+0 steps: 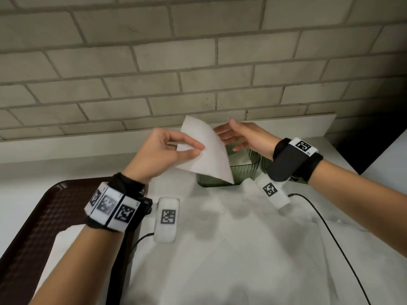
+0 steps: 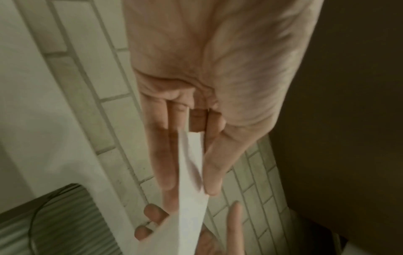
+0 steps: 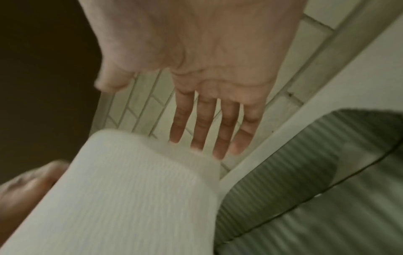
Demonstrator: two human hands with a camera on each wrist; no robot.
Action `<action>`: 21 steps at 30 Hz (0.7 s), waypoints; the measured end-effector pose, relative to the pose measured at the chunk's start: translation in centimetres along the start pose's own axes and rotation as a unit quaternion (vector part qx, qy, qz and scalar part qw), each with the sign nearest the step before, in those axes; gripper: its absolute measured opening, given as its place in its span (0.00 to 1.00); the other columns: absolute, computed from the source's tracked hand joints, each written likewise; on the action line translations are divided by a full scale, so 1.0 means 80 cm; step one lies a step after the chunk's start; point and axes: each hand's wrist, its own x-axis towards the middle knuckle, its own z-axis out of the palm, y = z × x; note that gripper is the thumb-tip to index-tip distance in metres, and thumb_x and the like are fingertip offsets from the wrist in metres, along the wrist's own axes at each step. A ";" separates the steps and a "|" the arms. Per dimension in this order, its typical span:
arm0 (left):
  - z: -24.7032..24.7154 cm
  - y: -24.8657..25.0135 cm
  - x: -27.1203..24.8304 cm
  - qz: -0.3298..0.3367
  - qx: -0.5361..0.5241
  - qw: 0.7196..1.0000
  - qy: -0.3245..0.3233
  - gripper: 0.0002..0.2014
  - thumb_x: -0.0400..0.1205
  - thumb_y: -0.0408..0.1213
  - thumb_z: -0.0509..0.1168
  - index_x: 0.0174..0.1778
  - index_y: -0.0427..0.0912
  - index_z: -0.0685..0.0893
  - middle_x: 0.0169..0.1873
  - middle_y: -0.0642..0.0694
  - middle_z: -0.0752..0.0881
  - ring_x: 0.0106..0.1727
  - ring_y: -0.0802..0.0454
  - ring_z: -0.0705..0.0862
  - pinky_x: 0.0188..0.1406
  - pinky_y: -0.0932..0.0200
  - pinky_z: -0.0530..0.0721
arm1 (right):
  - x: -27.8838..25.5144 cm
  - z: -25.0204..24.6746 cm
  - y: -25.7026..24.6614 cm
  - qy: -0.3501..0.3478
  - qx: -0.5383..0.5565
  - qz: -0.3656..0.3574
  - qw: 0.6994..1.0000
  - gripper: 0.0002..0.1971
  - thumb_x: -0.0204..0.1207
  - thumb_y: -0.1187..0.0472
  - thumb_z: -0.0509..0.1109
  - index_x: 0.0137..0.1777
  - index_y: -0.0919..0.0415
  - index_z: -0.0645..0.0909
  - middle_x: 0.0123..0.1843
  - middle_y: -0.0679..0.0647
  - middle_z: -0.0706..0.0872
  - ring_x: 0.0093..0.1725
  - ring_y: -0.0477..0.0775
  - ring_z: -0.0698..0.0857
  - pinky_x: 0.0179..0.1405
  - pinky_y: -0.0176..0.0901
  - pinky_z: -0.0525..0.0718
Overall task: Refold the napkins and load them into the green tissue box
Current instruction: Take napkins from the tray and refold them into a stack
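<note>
We see the left hand (image 1: 163, 155) pinching a white napkin (image 1: 207, 150) between thumb and fingers, lifted above the green box (image 1: 240, 172), whose near edge the sheet's lower corner overlaps. The right hand (image 1: 244, 135) hovers just behind the napkin, fingers straight and spread (holding nothing). More napkins (image 1: 253, 249) lie on the counter below, a brown tray (image 1: 41, 216) at its left edge. The box stands close to the brick wall (image 1: 198, 51).
</note>
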 end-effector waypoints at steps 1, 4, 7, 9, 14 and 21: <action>0.006 -0.005 0.007 -0.004 -0.005 1.000 0.008 0.05 0.74 0.32 0.77 0.44 0.43 0.94 0.30 0.51 0.90 0.19 0.56 0.65 0.25 0.67 0.68 | -0.002 0.000 0.002 -0.010 -0.012 0.002 1.000 0.19 0.77 0.39 0.64 0.59 0.50 0.83 0.58 0.49 0.89 0.56 0.48 0.87 0.56 0.42 0.82; 0.018 -0.023 0.027 -0.026 -0.005 0.999 0.028 0.05 0.76 0.29 0.76 0.46 0.39 0.92 0.19 0.61 0.83 0.18 0.64 0.70 0.30 0.76 0.70 | -0.004 -0.014 0.012 -0.007 -0.019 0.011 1.000 0.18 0.68 0.61 0.80 0.56 0.53 0.81 0.51 0.55 0.89 0.50 0.52 0.87 0.58 0.46 0.84; 0.028 -0.047 0.046 -0.026 0.000 0.996 0.081 0.06 0.74 0.30 0.76 0.43 0.44 0.93 0.41 0.58 0.92 0.50 0.65 0.87 0.60 0.69 0.74 | 0.000 -0.034 0.021 0.047 0.018 0.018 0.999 0.27 0.64 0.74 0.80 0.61 0.54 0.78 0.53 0.60 0.87 0.52 0.56 0.87 0.59 0.52 0.86; 0.037 -0.065 0.057 -0.030 0.011 0.990 0.138 0.07 0.73 0.31 0.77 0.43 0.47 0.92 0.51 0.52 0.91 0.60 0.58 0.84 0.58 0.76 0.70 | 0.005 -0.044 0.026 0.088 0.071 0.036 0.993 0.30 0.64 0.78 0.78 0.63 0.55 0.76 0.49 0.63 0.86 0.51 0.61 0.86 0.60 0.58 0.85; 0.064 -0.086 0.081 -0.039 0.128 0.976 0.175 0.08 0.77 0.35 0.75 0.50 0.39 0.90 0.54 0.46 0.86 0.50 0.53 0.80 0.48 0.75 0.77 | 0.020 -0.043 0.042 0.243 0.005 0.052 0.969 0.23 0.60 0.71 0.84 0.48 0.56 0.77 0.35 0.58 0.85 0.35 0.53 0.84 0.38 0.42 0.86; 0.088 -0.112 0.107 -0.073 0.339 0.937 0.036 0.09 0.81 0.32 0.66 0.55 0.41 0.86 0.58 0.39 0.84 0.52 0.43 0.84 0.56 0.60 0.79 | 0.031 -0.024 0.070 0.180 -0.324 0.011 0.929 0.05 0.71 0.66 0.75 0.43 0.60 0.92 0.44 0.53 0.92 0.43 0.48 0.86 0.49 0.28 0.76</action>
